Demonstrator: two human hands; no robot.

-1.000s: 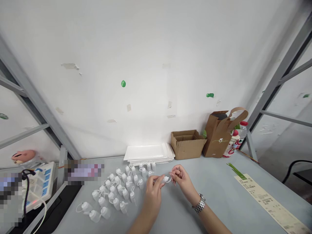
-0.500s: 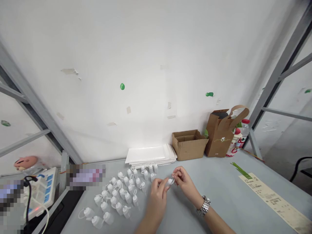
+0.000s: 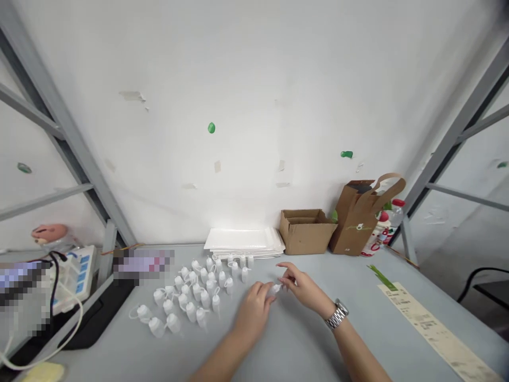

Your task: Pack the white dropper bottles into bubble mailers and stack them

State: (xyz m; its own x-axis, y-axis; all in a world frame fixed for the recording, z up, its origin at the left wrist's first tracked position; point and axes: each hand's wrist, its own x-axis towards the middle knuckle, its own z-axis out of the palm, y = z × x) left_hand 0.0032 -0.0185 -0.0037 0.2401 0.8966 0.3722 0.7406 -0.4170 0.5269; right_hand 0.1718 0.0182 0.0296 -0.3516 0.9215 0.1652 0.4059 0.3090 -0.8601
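Note:
My left hand (image 3: 253, 312) pinches a small white plastic squeeze bottle (image 3: 274, 289) between thumb and fingers, above the grey table. The bottle lies tilted, its top towards the right. At that top, my right hand (image 3: 301, 288) closes its thumb and a finger on the bottle's small cap, partly hidden by the fingertips; its index finger is raised and bent. A metal-band watch sits on the right wrist. Left of my hands stand several similar small squeeze bottles (image 3: 191, 312) in loose rows, many with a looped cap strap.
Against the wall lie stacked white sheets or envelopes (image 3: 244, 241), beside an open cardboard box (image 3: 309, 239) and a brown paper bag (image 3: 353, 228). A long printed paper strip (image 3: 429, 326) is at right. A power strip (image 3: 85, 273) with cables is at far left.
The view has shifted slightly, so the table items appear higher. My right index finger has lifted away from the cap. Both hands stay at the same bottle.

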